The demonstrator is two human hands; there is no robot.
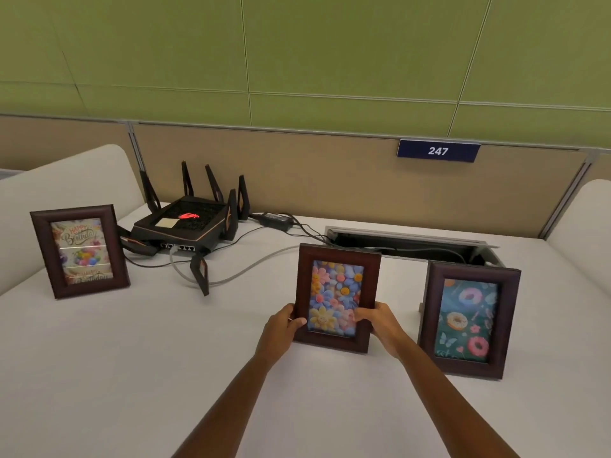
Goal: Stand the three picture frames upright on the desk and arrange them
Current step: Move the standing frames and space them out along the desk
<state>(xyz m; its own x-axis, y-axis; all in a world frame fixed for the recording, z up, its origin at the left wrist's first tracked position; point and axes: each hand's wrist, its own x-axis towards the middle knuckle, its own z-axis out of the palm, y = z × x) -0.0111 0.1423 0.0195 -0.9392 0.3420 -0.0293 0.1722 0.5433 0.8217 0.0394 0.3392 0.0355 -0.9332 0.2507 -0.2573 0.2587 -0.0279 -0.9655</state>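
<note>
While the left hand [281, 328] and right hand [380, 320] pinch the low sides of the flower picture frame [335, 287], upright mid-desk [132, 375], it looks light, stiff and easy to break.

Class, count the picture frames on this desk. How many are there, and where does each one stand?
3. The birthday frame stands far left beside the router; the flower frame is in the middle, held by both hands; the donut frame stands at right. None seems hidden.
</note>
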